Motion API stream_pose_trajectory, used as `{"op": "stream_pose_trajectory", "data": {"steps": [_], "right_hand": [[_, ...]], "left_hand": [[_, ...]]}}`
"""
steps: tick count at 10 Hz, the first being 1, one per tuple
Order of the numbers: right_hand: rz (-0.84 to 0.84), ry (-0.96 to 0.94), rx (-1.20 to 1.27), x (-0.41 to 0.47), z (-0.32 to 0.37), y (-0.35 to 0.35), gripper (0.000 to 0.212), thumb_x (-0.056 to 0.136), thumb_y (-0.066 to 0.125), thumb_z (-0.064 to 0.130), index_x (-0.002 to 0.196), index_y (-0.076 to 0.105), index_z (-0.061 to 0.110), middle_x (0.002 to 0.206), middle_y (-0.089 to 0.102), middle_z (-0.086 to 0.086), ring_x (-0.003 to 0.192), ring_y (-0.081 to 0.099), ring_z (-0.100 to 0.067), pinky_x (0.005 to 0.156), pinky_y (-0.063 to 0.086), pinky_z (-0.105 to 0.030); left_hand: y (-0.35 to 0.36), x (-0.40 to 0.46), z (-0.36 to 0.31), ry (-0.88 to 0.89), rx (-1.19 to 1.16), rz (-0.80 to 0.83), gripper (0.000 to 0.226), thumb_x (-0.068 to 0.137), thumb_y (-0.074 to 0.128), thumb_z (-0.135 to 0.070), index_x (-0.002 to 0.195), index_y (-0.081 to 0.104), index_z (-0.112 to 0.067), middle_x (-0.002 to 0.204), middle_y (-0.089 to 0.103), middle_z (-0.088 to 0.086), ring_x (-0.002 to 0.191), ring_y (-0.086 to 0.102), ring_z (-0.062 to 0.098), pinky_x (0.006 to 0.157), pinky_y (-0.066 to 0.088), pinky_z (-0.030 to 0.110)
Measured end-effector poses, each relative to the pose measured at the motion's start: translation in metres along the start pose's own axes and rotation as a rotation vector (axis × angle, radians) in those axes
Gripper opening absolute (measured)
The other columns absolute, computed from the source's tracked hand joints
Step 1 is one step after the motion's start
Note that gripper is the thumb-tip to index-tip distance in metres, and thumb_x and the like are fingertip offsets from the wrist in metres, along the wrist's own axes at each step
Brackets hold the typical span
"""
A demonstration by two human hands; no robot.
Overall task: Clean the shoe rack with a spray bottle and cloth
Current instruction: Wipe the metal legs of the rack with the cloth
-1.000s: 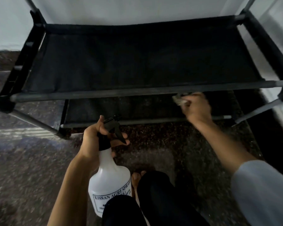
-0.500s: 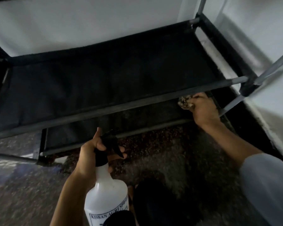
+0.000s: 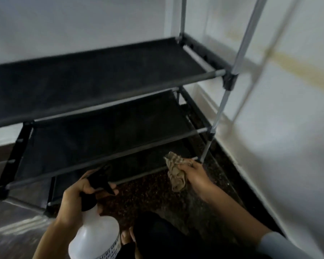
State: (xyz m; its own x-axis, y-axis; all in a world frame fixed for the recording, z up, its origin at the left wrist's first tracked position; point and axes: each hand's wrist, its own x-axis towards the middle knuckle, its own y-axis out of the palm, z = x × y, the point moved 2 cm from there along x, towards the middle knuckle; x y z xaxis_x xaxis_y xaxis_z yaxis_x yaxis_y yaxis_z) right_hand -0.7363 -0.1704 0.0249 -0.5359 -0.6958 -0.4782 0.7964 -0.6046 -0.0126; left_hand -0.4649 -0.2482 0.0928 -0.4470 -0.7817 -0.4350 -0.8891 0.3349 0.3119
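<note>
White walls, speckled dark floor, and the shoe rack point(image 3: 105, 75) in the corner. Left hand point(image 3: 77, 200) grips the spray bottle point(image 3: 95, 232); right hand point(image 3: 195, 174) clutches the cloth point(image 3: 174, 172) by the lowest shelf's front bar — cleaning looks mid-way; which shelves are done, I can't tell.

- The left hand point(image 3: 77, 199) is gripping the neck of a white spray bottle point(image 3: 94, 238), fingers curling round its black trigger head point(image 3: 99, 181), whose nozzle is pointing away from the hand toward the rack.
- The right hand point(image 3: 196, 176) is clutching a crumpled beige checked cloth point(image 3: 176, 174), bunched just to the left of the palm.
- A black fabric shoe rack point(image 3: 101, 75) is standing beyond both hands, three tiers showing; its lowest front bar is running just behind the cloth.
- A grey corner post point(image 3: 218, 116) is rising just above the right hand.
- A white wall point(image 3: 288, 109) is lying to the right of that hand.
- Speckled dark flooring point(image 3: 148, 193) is showing between the two hands.
</note>
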Motion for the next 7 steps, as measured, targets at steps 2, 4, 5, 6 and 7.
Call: {"op": "stream_pose_trajectory", "data": {"steps": [2, 4, 5, 6, 7], "right_hand": [[0.143, 0.236, 0.336, -0.062, 0.054, -0.016, 0.031, 0.092, 0.043, 0.014, 0.112, 0.066, 0.005, 0.098, 0.072, -0.015, 0.098, 0.066, -0.031, 0.091, 0.051, -0.041], [0.471, 0.112, 0.556, -0.135, 0.136, -0.004, 0.039, 0.096, 0.033, 0.024, 0.114, 0.067, 0.014, 0.116, 0.067, -0.015, 0.113, 0.058, -0.040, 0.090, 0.049, -0.043], [0.651, -0.006, 0.492, -0.188, 0.188, 0.014, 0.040, 0.094, 0.046, 0.036, 0.103, 0.074, 0.008, 0.103, 0.069, -0.014, 0.095, 0.066, -0.038, 0.084, 0.052, -0.037], [0.788, -0.098, 0.438, -0.235, 0.226, 0.045, 0.039, 0.086, 0.061, 0.026, 0.119, 0.064, 0.006, 0.103, 0.067, -0.016, 0.098, 0.065, -0.034, 0.078, 0.056, -0.033], [0.871, -0.127, 0.398, -0.267, 0.242, 0.081, 0.040, 0.080, 0.063, 0.018, 0.117, 0.059, 0.006, 0.117, 0.064, -0.022, 0.102, 0.064, -0.029, 0.075, 0.056, -0.029]], "left_hand": [[0.012, -0.057, -0.046, 0.081, -0.136, 0.124, 0.078, -0.001, 0.075, -0.021, 0.071, 0.074, 0.007, 0.075, 0.070, 0.026, 0.065, 0.070, 0.039, 0.061, 0.059, 0.044], [0.027, -0.117, -0.119, 0.276, -0.178, 0.153, 0.075, 0.005, 0.080, -0.024, 0.070, 0.072, 0.011, 0.078, 0.070, 0.027, 0.075, 0.069, 0.043, 0.063, 0.059, 0.043], [0.035, -0.168, -0.158, 0.376, -0.099, 0.040, 0.058, 0.015, 0.071, -0.023, 0.067, 0.071, 0.003, 0.068, 0.069, 0.018, 0.061, 0.070, 0.032, 0.041, 0.049, 0.028], [0.037, -0.210, -0.188, 0.470, -0.018, -0.069, 0.050, 0.040, 0.050, -0.019, 0.084, 0.064, 0.001, 0.079, 0.069, 0.018, 0.070, 0.071, 0.031, 0.053, 0.039, 0.030], [0.040, -0.248, -0.216, 0.541, 0.007, -0.092, 0.043, 0.050, 0.045, -0.020, 0.085, 0.061, -0.001, 0.079, 0.068, 0.015, 0.069, 0.070, 0.028, 0.046, 0.038, 0.024]]}}
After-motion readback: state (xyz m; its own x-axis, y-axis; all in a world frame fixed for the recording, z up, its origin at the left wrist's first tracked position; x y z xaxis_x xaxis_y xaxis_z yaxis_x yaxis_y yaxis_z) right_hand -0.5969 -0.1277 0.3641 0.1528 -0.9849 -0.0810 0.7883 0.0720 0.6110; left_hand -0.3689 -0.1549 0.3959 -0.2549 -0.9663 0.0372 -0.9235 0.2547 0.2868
